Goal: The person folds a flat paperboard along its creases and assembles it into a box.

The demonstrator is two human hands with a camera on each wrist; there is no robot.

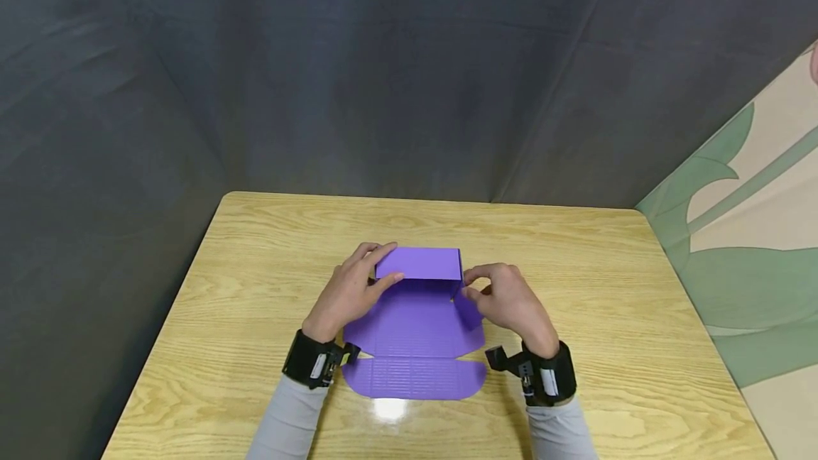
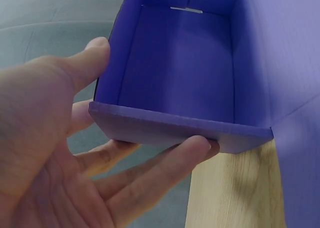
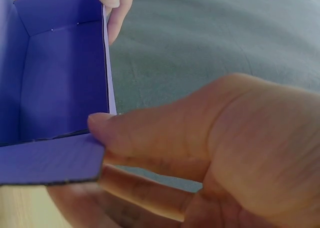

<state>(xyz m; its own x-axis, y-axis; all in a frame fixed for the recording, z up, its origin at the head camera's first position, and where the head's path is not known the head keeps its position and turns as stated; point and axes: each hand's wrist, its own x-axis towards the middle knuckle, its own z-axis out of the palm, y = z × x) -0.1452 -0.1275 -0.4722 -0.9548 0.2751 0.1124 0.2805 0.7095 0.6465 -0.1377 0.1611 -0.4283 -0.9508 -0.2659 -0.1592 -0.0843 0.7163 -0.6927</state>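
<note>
A partly folded purple cardboard box (image 1: 418, 263) stands on the table, its walls raised at the far end and its lid panel (image 1: 415, 332) lying toward the person. The left hand (image 1: 348, 297) holds the box's left end, thumb at the upper edge. In the left wrist view, its fingers (image 2: 165, 170) lie along the outside of the short wall (image 2: 175, 128). At the opposite end, the right hand (image 1: 511, 300) pinches the corner by the right side wall. The right wrist view shows its thumb (image 3: 145, 130) on the edge of that wall (image 3: 50, 160). The box's inside (image 2: 175, 67) holds nothing visible.
The wood-grain table (image 1: 255, 289) extends around the box on all sides. A dark grey curtain (image 1: 383, 91) hangs behind it, and a panel with green leaf shapes (image 1: 754, 233) stands at the right. Both wrists wear black camera straps (image 1: 556, 375).
</note>
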